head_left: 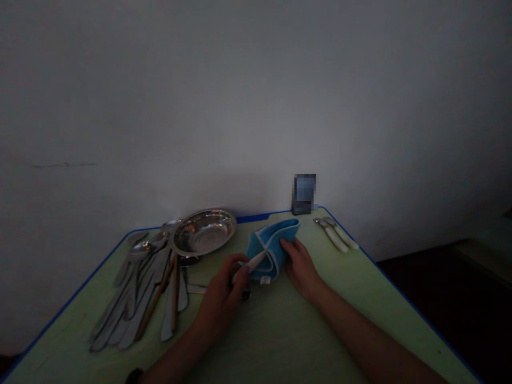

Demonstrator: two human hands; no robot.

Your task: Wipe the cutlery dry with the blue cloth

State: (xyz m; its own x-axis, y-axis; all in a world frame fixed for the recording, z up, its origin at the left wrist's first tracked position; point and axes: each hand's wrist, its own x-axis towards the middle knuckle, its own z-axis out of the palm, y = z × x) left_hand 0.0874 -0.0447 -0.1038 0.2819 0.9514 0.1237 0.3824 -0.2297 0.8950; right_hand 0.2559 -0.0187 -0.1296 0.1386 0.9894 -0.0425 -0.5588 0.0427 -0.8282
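Near the middle of the table, my left hand is closed round the pale handle of a utensil. The utensil's other end is hidden inside a folded blue cloth with light edging and a small white tag. My right hand grips the cloth from its right side, fingers partly behind it. Under my left hand, a dark rounded end of some object shows on the table; most of it is covered. Two pale-handled utensils lie side by side at the right edge, their metal ends pointing away.
A pile of metal cutlery, with spoons and wooden-handled pieces, spreads over the table's left side. A shiny steel bowl stands at the back, touching the pile. A pixelated upright device leans by the wall. The pale green table has a blue edge.
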